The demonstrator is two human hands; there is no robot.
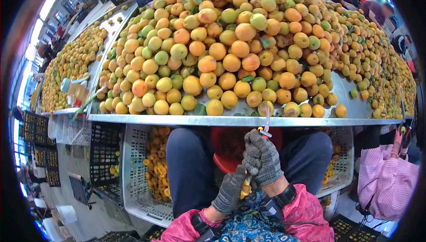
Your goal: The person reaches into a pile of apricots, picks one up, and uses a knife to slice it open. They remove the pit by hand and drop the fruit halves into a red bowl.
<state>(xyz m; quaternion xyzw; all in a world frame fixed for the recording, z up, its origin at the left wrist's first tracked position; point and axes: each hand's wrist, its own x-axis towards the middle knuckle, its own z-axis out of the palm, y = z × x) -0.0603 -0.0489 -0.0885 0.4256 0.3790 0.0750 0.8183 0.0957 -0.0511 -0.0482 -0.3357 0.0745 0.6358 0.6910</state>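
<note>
My left hand (229, 192), in a grey knit glove, is closed round a piece of yellow apricot (245, 189) low over my lap. Just above it, my right hand (262, 157), gloved the same way, is wrapped round a small hand tool (265, 132) with a reddish handle and a pale, narrow end pointing up at the table edge. Most of the tool's handle is hidden in the fist. The hands touch or nearly touch. Between my knees, behind the hands, is a red bucket (224, 162).
A large heap of apricots (217, 51) covers the metal table (199, 118). Below stands a white crate (133, 188) of opened apricot pieces (157, 171). A bottle (75, 89) stands at left, near black crates (104, 153). A co-worker's checked pink sleeve (386, 175) is at right.
</note>
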